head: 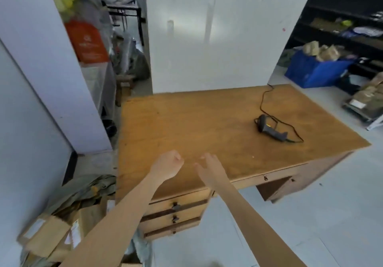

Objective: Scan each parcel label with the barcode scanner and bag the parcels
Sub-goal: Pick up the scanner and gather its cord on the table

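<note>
We judge the task barely begun; our left hand (pixel 168 166) is clenched on nothing and our right hand (pixel 209 169) hangs released above the bench (pixel 186 125); the barcode scanner (pixel 270 128) lies untouched at centre right; cardboard parcels (pixel 48 234) wait unbagged on the floor, lower left.

surface (pixel 196 125): wood, matt, scuffed ochre finish | barcode scanner (pixel 271 128) at 3 o'clock: dark matt plastic | parcels (pixel 49 235) at 7 o'clock: brown cardboard, paper labels (pixel 34 228) | crate (pixel 315 71) at 2 o'clock: blue plastic
</note>
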Demonstrator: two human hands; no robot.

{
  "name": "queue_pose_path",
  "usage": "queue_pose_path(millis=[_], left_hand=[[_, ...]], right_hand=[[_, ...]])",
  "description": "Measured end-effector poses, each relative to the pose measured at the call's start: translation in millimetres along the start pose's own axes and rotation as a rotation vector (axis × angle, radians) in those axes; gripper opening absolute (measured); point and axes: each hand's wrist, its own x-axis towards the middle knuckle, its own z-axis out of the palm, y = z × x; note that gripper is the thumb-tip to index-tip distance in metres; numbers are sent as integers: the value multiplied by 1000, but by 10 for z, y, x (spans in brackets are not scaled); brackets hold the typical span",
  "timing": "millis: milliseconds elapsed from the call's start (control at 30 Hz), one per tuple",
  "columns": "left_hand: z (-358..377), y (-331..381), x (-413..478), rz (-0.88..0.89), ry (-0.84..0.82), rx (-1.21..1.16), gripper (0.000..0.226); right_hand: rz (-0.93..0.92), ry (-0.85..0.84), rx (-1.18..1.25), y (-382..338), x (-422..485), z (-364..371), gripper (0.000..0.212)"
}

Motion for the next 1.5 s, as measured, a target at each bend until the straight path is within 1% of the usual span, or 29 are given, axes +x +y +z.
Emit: queue_pose_path(millis=[133,233,367,467,700,867,1033,1167,1267,1500], left_hand=[[425,881,439,70,-13,73,35],[777,1430,719,87,-46,104,36],[1124,1989,1084,104,-68,146,34],[1278,2253,1362,110,-73,216,32],[1414,2615,2177,64,-44,281,32],[1356,2795,2683,30,-48,305,37],[1270,2910,3054,3,-28,341,41],[1268,2970,3251,-20,-11,377,42],[1254,3043,3365,-56,22,398,43],[1379,3265,3469,-207,76,364,45]], right_hand=[[18,69,-61,611,338,-771,43],[54,76,-88,1033,553,-1273,40],[80,83,-118,1494,863,-1794,37],[84,60,-120,1723,1078,-2052,38],[32,32,-179,2040,1801,-2411,40],[29,0,-279,2123,2401,-2617,39],[7,-13,-314,2166,2859,-2795,35],[-63,-41,-358,2236,3137,-2888,35],[-122,-82,-380,2277,3364,-2992,40],[-281,-140,-420,2427,3778,-3228,40]])
